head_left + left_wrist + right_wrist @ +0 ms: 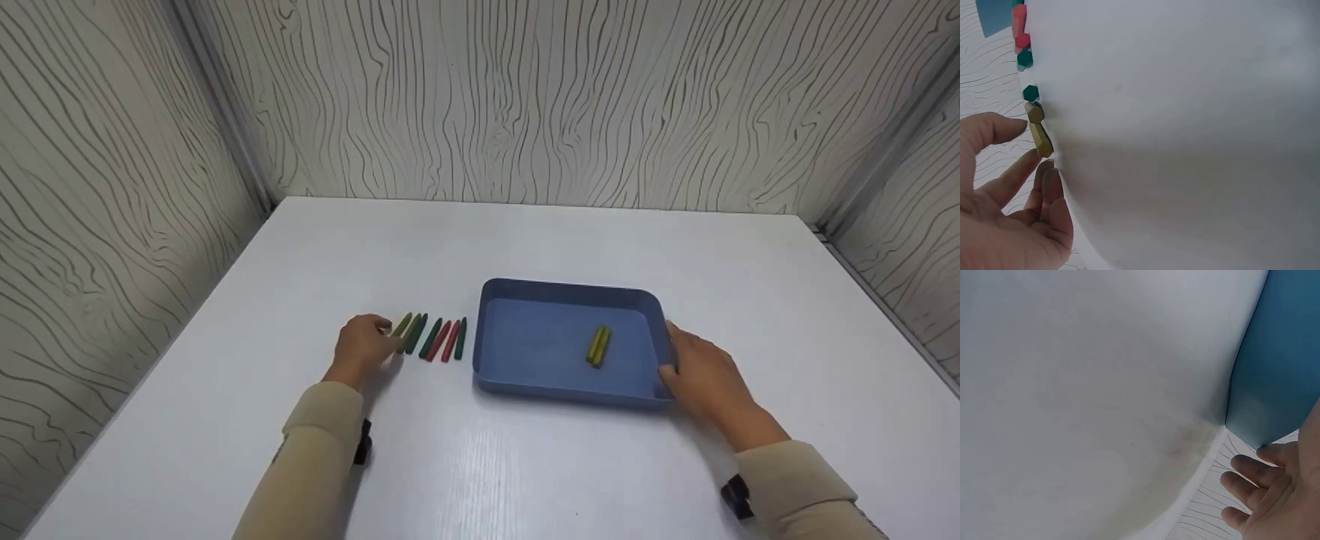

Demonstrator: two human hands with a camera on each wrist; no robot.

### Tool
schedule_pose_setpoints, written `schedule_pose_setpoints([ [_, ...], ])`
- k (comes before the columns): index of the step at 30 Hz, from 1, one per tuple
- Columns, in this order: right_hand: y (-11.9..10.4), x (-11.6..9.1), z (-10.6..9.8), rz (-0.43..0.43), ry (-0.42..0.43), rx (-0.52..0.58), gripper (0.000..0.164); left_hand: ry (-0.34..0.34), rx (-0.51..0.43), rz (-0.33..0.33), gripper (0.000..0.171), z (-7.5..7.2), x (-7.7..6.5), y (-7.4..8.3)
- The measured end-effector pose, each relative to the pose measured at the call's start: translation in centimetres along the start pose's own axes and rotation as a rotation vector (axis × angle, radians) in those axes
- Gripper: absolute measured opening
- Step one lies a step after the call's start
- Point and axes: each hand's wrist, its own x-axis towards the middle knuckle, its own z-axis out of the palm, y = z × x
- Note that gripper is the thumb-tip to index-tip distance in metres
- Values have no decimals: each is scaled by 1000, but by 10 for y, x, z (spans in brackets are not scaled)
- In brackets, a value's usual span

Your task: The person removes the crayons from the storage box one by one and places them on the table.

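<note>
Several crayons lie side by side on the white table, left of a shallow blue tray [540, 390]. At the row's left end my left hand [364, 345] has its thumb and forefinger at either side of the outermost olive crayon [1044, 146], pinching it. Another olive crayon [1035, 113] lies right beside it, followed by dark green and red crayons [451, 341]. Inside the tray, two olive crayons [598, 346] lie together. My right hand [705, 371] grips the tray's right wall, thumb over the rim and forefinger against the outside; its other fingers extend loosely [1247, 472].
The white table [480, 465] runs back to a wood-grain patterned wall [510, 105]. Similar patterned panels stand at the left and right sides. Each wrist carries a small black device below its beige sleeve [315, 420].
</note>
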Motion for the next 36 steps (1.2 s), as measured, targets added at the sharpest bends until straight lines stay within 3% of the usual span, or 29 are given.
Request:
schedule_pose_setpoints([
  [7, -1, 0, 0, 1, 10, -1, 62, 45, 154, 14, 66, -2, 1, -1],
  [15, -1, -1, 0, 5, -6, -5, 62, 32, 221, 31, 97, -6, 4, 2],
  [24, -2, -1, 1, 20, -5, 1, 62, 47, 225, 54, 101, -6, 6, 20],
  [36, -2, -2, 0, 20, -2, 16, 62, 119, 247, 152, 99, 9, 2, 66],
])
